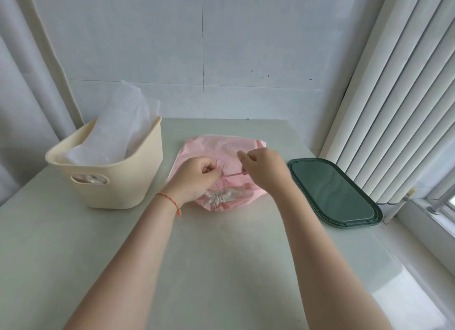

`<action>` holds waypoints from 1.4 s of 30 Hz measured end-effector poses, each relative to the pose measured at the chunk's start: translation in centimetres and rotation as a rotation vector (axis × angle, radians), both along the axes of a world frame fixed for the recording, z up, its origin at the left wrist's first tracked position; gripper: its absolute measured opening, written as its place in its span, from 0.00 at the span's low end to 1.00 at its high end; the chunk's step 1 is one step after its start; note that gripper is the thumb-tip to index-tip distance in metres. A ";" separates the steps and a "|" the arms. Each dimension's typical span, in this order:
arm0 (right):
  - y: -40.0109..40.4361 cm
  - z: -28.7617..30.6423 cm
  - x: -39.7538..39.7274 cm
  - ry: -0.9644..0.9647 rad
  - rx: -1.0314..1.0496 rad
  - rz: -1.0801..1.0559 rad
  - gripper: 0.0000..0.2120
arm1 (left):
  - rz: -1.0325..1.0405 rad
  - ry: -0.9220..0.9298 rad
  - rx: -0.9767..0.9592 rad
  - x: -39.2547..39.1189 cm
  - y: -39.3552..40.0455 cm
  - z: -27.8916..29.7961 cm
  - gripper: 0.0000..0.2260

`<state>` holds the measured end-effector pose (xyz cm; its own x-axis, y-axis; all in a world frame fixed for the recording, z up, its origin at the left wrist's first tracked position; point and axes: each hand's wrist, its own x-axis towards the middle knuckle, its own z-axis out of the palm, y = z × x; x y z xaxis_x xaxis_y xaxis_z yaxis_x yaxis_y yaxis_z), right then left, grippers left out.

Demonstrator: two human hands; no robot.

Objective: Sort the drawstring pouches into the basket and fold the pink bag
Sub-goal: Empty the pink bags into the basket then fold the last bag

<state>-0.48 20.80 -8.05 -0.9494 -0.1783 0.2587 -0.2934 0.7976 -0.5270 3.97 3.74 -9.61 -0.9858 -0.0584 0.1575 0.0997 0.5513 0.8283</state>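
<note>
I am pinching the pink drawstring (231,174) taut between my left hand (197,179) and right hand (263,168), over the pink bag (221,145) lying mid-counter (221,256). The cream basket (123,179) is standing far left.

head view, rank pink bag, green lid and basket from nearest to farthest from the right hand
From the right hand:
1. Pink bag, directly under it, its drawstring pinched.
2. Green lid, just to its right on the table.
3. Basket, far left, beyond the left hand.
</note>
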 end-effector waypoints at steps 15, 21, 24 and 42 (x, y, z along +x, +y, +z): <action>-0.7 1.7 2.2 -0.287 0.045 0.345 0.10 | -0.077 -0.118 0.382 0.5 -0.3 1.0 0.10; 0.0 2.4 2.3 -0.288 -0.033 0.343 0.10 | -0.049 -0.169 0.443 0.5 -0.3 1.0 0.08; 0.0 2.8 2.6 -0.324 -0.070 0.366 0.14 | -0.040 -0.195 0.472 0.5 -0.4 0.9 0.07; -1.1 2.0 2.9 -0.394 0.068 0.418 0.07 | -0.152 -0.254 0.416 0.6 -1.4 0.6 0.03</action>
